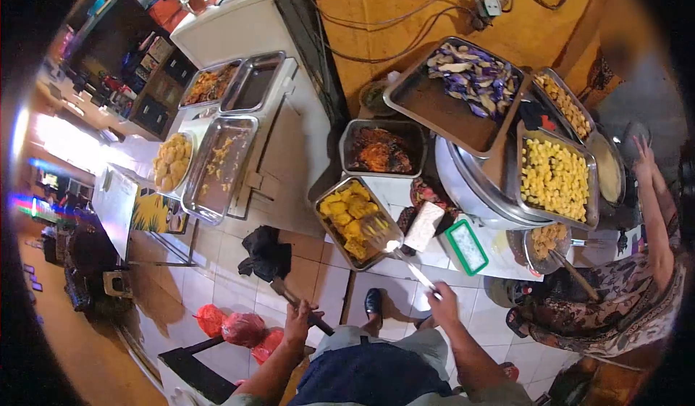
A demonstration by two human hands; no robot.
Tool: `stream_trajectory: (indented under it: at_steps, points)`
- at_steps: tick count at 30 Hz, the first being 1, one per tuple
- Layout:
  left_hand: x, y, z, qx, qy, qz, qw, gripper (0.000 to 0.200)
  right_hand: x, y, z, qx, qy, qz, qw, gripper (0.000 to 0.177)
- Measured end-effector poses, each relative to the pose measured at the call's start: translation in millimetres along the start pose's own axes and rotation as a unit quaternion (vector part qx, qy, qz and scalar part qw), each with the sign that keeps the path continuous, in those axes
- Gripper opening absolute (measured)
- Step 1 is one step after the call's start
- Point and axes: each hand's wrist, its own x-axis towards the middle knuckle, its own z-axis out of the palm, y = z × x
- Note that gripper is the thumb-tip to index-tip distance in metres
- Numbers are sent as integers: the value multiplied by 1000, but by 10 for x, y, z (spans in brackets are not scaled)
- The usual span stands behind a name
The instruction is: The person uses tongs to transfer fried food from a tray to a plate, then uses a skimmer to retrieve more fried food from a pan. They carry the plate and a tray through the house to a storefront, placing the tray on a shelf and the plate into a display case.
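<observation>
My right hand (443, 306) is closed round the handle of a slotted spatula (381, 231). The spatula's perforated head is over a metal tray (334, 245) that holds yellow-coated pieces of food (346, 207). In my left hand (298, 322) is a dark stick-like handle (284, 291), slanting across the fingers; I cannot make out what tool it belongs to. Beside the spatula lie a white block (424, 226) and a green-rimmed container (466, 247) with something white inside. Just behind the tray of yellow food, a deep pan (362, 167) contains reddish-brown food (384, 151).
A large tray of sliced eggplant (474, 73) and a tray of yellow cubes (554, 174) rest over a big metal pot (463, 181). On the right is another person's arm (657, 218). Red plastic bags (242, 328) and a black cloth (265, 254) are at left.
</observation>
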Motion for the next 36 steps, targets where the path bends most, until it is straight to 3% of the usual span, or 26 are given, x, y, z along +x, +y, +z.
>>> stream_trajectory:
  at_steps: [2, 4, 6, 8, 9, 10, 11, 12, 14, 15, 16, 17, 21, 23, 26, 29, 32, 34, 36]
  points:
    - [-36, -6, -324, 50, 8, 34, 998, 43, 471, -120, 619, 20, -30, 39, 999, 21]
    - [-185, -11, -617, 195, -27, 140, 970, 43, 850, -221, 1004, -48, -61, 89, 993, 23]
    - [-388, 116, -724, 210, 6, 141, 967, 44, 1038, -277, 1174, -34, -44, 73, 996, 23]
    - [-423, 124, -968, 57, 76, 37, 995, 44, 1117, -162, 1300, -24, -19, 60, 998, 24]
    - [-402, -26, -1203, 63, 68, 32, 995, 44, 1153, 7, 1356, -29, -20, 47, 998, 23]
    - [-357, -274, -1515, 258, 53, 155, 952, 47, 1146, 122, 1367, -35, -22, 33, 999, 22]
    - [-310, -398, -1685, 436, 31, 273, 857, 50, 1070, 120, 1292, -38, -15, 43, 998, 22]
    - [-326, -374, -1699, 439, 19, 271, 857, 50, 961, 73, 1174, -18, -7, 64, 998, 21]
    - [-440, -299, -1677, 691, 39, 228, 685, 57, 773, 100, 1024, 1, 7, 90, 996, 21]
    - [-431, -277, -1604, 692, 32, 230, 684, 57, 654, 184, 945, -12, 27, 93, 995, 21]
    - [-406, -252, -1481, 474, 26, 143, 868, 57, 560, 254, 874, -25, 46, 93, 994, 20]
    - [-384, -241, -1377, 214, 19, 42, 976, 57, 491, 318, 829, -1, 67, 89, 994, 20]
    - [-249, -225, -1098, 197, -43, 133, 970, 39, 571, 489, 741, -39, 86, 146, 985, 18]
    - [-300, 21, -854, 55, 5, 15, 998, 40, 719, 431, 725, -43, 101, 144, 983, 17]
    - [-283, 129, -802, 23, -9, 11, 1000, 41, 894, 533, 808, -47, 116, 131, 984, 23]
    - [-273, 88, -872, 71, -31, 55, 996, 47, 1091, 490, 820, -102, 100, 134, 981, 27]
    - [-329, 64, -866, 97, -24, 38, 994, 47, 1130, 270, 694, -184, 129, 96, 970, 28]
    - [-410, 103, -748, 114, -33, 27, 993, 48, 1062, 193, 593, -153, 122, 93, 976, 33]
    - [-441, 92, -604, 129, -43, 15, 991, 49, 879, 108, 486, -183, 165, 1, 969, 44]
